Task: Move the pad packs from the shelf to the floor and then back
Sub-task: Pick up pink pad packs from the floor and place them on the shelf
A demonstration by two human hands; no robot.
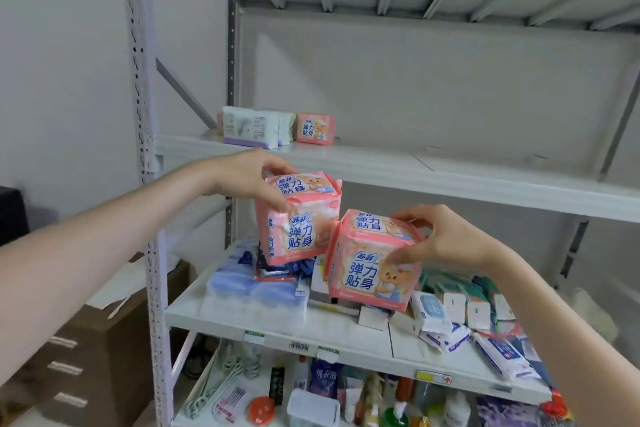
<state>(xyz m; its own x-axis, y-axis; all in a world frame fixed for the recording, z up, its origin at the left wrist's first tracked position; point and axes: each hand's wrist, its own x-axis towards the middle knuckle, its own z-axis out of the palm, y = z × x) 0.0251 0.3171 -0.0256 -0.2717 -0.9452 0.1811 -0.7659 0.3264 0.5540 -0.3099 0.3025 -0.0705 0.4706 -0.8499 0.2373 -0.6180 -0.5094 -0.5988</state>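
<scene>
Grey metal shelving (152, 184) against white wall (62, 62), head view. Left hand (249, 180) grasping pink pad pack (298, 222) from above; right hand (446, 243) gripping second pack (372, 263) at top corner; both midair before shelf (450, 180). Printed fronts camera-ward, long axes near vertical, slightly tilted. Advisable: firm grip, level carry.

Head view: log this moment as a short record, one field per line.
left hand: grips the left pink pack at its top, held in the air
right hand: grips the right pink pack at its top right corner, held in the air
held packs: close together in front of the shelving; contact unclear
upper shelf: third pink pack at the left rear, beside white packs
lower shelf: crowded with assorted packaged goods
</scene>
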